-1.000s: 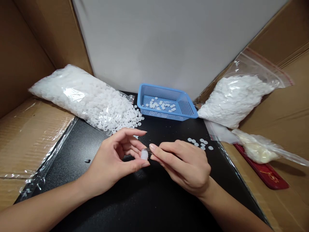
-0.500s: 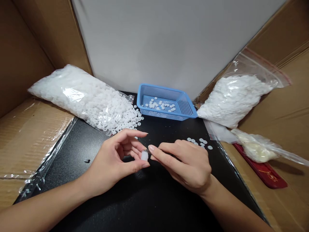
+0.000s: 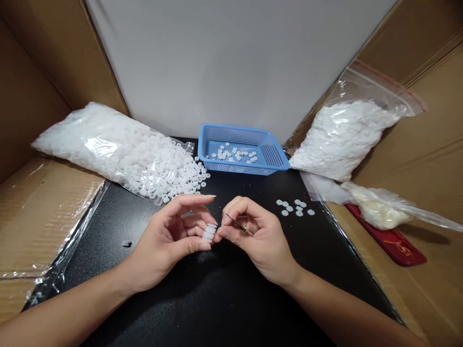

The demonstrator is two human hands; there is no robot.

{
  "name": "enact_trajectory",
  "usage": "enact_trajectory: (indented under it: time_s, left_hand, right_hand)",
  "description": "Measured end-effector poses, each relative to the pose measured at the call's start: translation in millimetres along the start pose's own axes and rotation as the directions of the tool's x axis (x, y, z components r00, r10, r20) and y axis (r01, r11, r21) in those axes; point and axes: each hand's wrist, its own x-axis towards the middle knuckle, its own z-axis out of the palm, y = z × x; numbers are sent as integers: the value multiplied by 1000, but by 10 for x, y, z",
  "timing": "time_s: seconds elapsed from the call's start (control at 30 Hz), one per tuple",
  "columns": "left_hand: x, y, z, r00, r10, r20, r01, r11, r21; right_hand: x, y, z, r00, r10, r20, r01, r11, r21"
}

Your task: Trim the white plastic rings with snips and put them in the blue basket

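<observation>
My left hand (image 3: 173, 231) holds a short stack of small white plastic rings (image 3: 209, 232) between thumb and fingers, its index finger raised clear above. The stack is slightly tilted and shows gaps between the rings. Close on its right, my right hand (image 3: 256, 236) is closed around a thin metal tool that looks like tweezers (image 3: 238, 224). One end of the tool points up and left, above the thumb; the rest is partly hidden by the palm. The right fingertips are at the side of the stack, seemingly touching it.
A clear bag of white rings (image 3: 119, 154) spills onto the black table (image 3: 173, 308) at left. A blue basket (image 3: 246, 168) holds several discs. Loose discs (image 3: 289, 208) lie at right, near a bag of white pieces (image 3: 340, 140), a smaller bag (image 3: 379, 207) and a red object (image 3: 401, 253).
My right hand has turned, lifting the tool off the top of the stack so it now points up and left. The stack has tilted and its separate rings show. The whole view has shifted slightly.
</observation>
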Motion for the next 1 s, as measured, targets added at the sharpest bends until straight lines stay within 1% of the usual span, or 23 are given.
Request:
enact_trajectory:
  time_s: [0.2, 0.3, 0.43, 0.5, 0.57, 0.63, 0.67, 0.73, 0.77, 0.83, 0.87, 1.0]
  left_hand:
    - [1, 20, 36, 1000, -3, 5, 2, 999, 40]
    - [-2, 33, 50, 999, 35, -19, -32, 991, 128]
    - [-9, 44, 60, 991, 133, -31, -122, 965, 233]
    - [-6, 54, 66, 989, 144, -46, -128, 960, 250]
    - [-1, 66, 68, 988, 135, -71, -113, 960, 255]
    - [2, 75, 66, 987, 130, -90, -102, 959, 266]
    - [1, 78, 63, 986, 139, -94, -108, 954, 280]
    - [-5, 81, 55, 981, 173, -89, -135, 935, 329]
    - [-10, 82, 51, 977, 195, -83, -153, 921, 359]
    - [-23, 85, 46, 968, 245, -56, -201, 889, 412]
    - [-29, 88, 46, 963, 267, -42, -224, 875, 430]
    - [-50, 92, 49, 950, 313, -1, -276, 839, 470]
  right_hand:
    - [-5, -13, 4, 1000, 5, 20, -6, 999, 43]
    - [-10, 0, -2, 1000, -9, 1, 9, 1000, -20]
    - [-10, -1, -17, 999, -48, -18, 46, 993, -105]
    - [-1, -24, -41, 995, -95, -9, 93, 985, -147]
    - [11, -65, -83, 985, -174, 13, 172, 959, -224]
    - [20, -117, -140, 958, -281, 54, 282, 895, -345]
    - [22, -144, -171, 936, -342, 84, 345, 842, -414]
    - [21, -197, -228, 871, -456, 181, 475, 692, -543]
    - [18, -220, -251, 838, -491, 239, 526, 608, -595]
    - [12, -261, -281, 785, -519, 339, 591, 461, -662]
    - [10, -276, -289, 768, -518, 375, 608, 410, -680]
    - [6, -308, -299, 738, -510, 441, 632, 294, -717]
